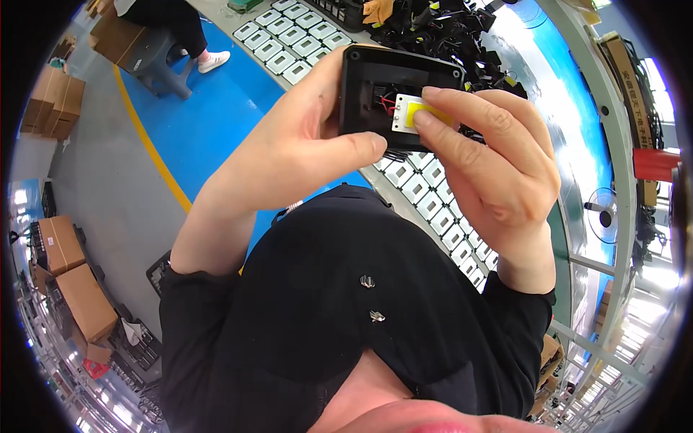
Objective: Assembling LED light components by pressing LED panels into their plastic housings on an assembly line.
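Observation:
A black rectangular housing (363, 76) is held up in front of my chest, its open inside facing me. My left hand (303, 137) grips it from the left, thumb along its lower edge and the other fingers hidden behind. Between thumb and fingers of my right hand (498, 148) is a white LED plate (398, 123) with a yellow centre. The plate overlaps the inside of the housing, slightly tilted. Red wires (388, 105) run from the plate's left edge into the housing. Whether the plate touches the housing floor I cannot tell.
Rows of white-framed rectangular parts (433, 198) cover the bench under my hands. Behind them lies a heap of black parts with cables (440, 32). A person (170, 22) sits on a grey stool (160, 61) at the far left. Cardboard boxes (85, 299) stand at the left.

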The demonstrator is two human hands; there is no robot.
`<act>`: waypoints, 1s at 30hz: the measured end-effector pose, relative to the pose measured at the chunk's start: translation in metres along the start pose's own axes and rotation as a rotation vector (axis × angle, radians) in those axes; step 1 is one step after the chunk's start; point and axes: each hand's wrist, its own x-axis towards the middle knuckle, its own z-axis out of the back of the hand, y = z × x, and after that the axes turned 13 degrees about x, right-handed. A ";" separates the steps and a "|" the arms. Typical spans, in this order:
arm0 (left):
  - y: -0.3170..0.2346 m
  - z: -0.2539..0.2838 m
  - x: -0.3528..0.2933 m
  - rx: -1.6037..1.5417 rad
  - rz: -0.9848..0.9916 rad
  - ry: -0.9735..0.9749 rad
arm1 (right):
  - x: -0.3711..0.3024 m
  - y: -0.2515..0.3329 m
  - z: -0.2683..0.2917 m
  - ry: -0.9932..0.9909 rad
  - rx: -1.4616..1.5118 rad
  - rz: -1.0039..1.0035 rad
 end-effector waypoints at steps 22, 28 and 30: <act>-0.009 -0.010 -0.009 0.011 0.032 -0.031 | 0.006 0.009 -0.010 0.070 0.052 -0.075; -0.011 -0.011 -0.014 0.078 0.035 -0.070 | 0.008 0.011 -0.002 0.104 0.025 -0.119; -0.014 -0.010 -0.016 0.112 0.047 -0.084 | 0.009 0.015 -0.003 0.094 0.046 -0.147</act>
